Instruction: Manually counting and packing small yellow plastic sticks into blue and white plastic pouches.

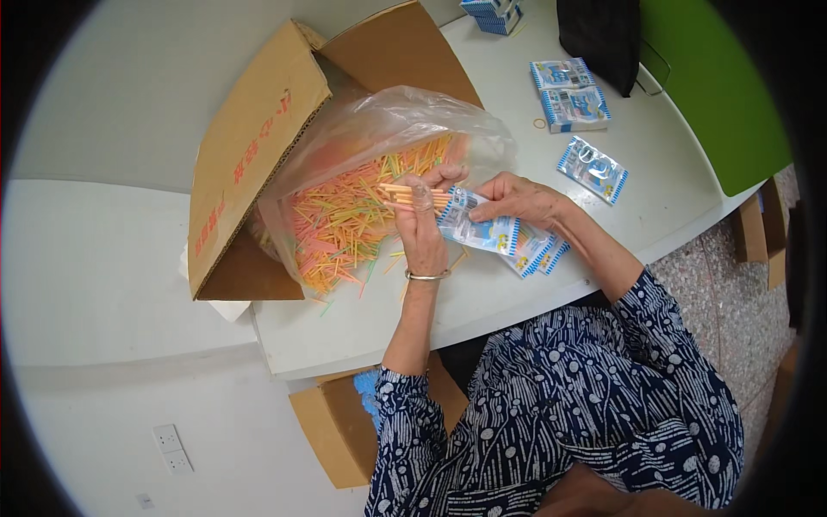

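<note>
My left hand (422,237), a bangle at its wrist, is closed around a small bundle of thin orange sticks (396,189). The bundle's right ends are at the end of a blue-and-white plastic packet (482,228); how far they reach inside is hard to see. My right hand (521,200) pinches that packet between thumb and fingers. Beneath it, several similar packets (538,254) lie overlapping on the table. Just left of my left hand, a heap of loose pink, yellow, orange and green sticks (336,233) spills from a clear plastic bag (405,108).
The bag lines a tipped cardboard box (258,155). On the white table (345,340) lie a single packet (593,170), packet bundles (575,108), a rubber band (539,123) and a black bag (599,39). An open carton (332,431) stands below the table's front edge.
</note>
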Action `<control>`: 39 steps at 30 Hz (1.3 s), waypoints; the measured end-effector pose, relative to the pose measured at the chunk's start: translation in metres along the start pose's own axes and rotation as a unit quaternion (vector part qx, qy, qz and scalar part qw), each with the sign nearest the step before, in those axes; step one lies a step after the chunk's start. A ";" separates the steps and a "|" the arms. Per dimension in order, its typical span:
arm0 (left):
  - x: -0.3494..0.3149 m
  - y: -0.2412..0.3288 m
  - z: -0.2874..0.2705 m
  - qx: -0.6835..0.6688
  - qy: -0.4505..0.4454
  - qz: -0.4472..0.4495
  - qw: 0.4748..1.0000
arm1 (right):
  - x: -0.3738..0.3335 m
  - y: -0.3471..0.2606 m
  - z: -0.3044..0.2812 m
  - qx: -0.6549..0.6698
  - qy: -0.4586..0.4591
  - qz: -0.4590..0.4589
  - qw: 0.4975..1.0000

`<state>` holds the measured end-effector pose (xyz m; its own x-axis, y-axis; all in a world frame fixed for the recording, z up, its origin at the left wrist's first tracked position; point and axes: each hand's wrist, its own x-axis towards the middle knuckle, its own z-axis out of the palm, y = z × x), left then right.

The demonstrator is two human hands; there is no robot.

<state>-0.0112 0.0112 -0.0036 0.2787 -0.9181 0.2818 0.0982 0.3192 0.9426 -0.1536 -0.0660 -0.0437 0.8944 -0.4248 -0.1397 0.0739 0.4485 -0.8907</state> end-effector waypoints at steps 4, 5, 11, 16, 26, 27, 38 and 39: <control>0.002 -0.006 -0.002 -0.015 0.009 -0.032 0.999 | -0.001 0.007 -0.004 -0.030 0.107 -0.063 0.992; 0.002 -0.006 -0.002 -0.029 0.019 -0.044 0.998 | -0.004 0.005 -0.005 -0.030 0.107 -0.062 0.992; 0.005 -0.015 -0.005 -0.069 0.046 -0.058 0.995 | -0.018 0.001 0.000 -0.157 0.168 -0.063 0.971; 0.015 -0.011 -0.006 -0.100 0.076 -0.038 0.991 | -0.021 0.010 -0.007 -0.150 0.127 -0.049 0.979; 0.002 -0.017 0.009 -0.083 0.049 -0.045 0.994 | -0.019 0.015 -0.010 -0.143 0.096 -0.061 0.983; 0.002 -0.018 0.009 -0.083 0.049 -0.046 0.994 | -0.019 0.015 -0.009 -0.134 0.097 -0.062 0.984; -0.009 -0.018 0.003 0.005 -0.005 -0.008 1.000 | -0.019 0.015 -0.008 -0.109 0.094 -0.056 0.988; -0.011 -0.021 0.000 0.005 -0.005 -0.008 1.000 | -0.020 0.015 -0.008 -0.112 0.083 -0.058 0.989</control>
<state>-0.0163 0.0143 -0.0266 0.2679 -0.9253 0.2684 0.0923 0.3019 0.9489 -0.1739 -0.0575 -0.0575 0.7992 -0.5951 -0.0841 0.0550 0.2118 -0.9758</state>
